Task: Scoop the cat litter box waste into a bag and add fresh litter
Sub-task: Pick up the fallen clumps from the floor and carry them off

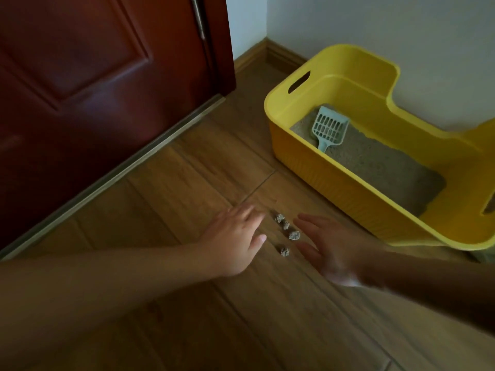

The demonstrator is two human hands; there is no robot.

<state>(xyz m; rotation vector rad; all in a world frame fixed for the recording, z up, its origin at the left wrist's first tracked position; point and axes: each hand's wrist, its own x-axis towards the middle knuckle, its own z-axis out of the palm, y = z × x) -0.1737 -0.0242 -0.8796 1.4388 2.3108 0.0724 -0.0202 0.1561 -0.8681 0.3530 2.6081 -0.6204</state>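
A yellow litter box (329, 180) stands on the wooden floor at the right, against the white wall. Grey litter (380, 162) covers its bottom. A pale blue slotted scoop (330, 128) lies on the litter at the box's far end. Several small grey waste clumps (294, 235) lie in a row on the floor in front of the box. My left hand (235, 239) rests flat and open just left of the clumps. My right hand (329, 247) is open and slightly blurred just right of them. Neither hand holds anything. No bag is in view.
A dark red door (93, 89) with a metal threshold strip (115, 175) fills the left. A wooden skirting board (281, 53) runs along the wall corner behind the box. Bare floorboards (241, 330) stretch toward me.
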